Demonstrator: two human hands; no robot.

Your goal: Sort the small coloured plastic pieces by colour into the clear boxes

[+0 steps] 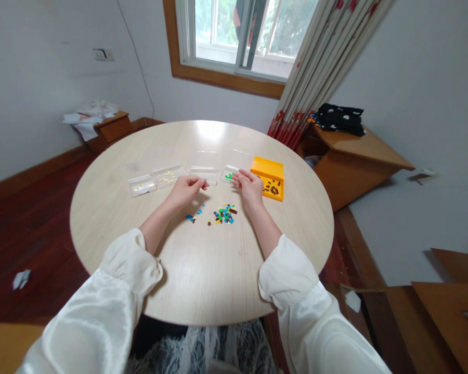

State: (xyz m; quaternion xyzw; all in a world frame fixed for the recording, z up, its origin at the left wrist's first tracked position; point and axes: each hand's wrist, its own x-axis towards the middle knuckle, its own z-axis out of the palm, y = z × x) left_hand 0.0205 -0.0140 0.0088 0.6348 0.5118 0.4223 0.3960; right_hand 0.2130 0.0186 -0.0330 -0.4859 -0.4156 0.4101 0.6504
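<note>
My left hand [187, 191] is closed in a pinch above the table, in front of a clear plastic box [203, 176]; what its fingertips hold is too small to make out. Fingers stretched out, my right hand [251, 191] hovers beside a clear box [223, 177] with green pieces [229, 176] in it. It partly covers an orange box [280, 193] holding brown pieces [273, 189]. Between my wrists lies a mixed pile of tiny toy bricks [224, 214] in blue, green, brown and yellow. A few blue and brown bricks [191, 218] are scattered left of it.
Further left stand a clear box of pale yellow pieces [167, 177] and another clear box [142, 186]. All sit on a round wooden table [203, 280]. Behind are a window [242, 36] and a curtain [315, 57]; a wooden stool [351, 156] with dark cloth stands right.
</note>
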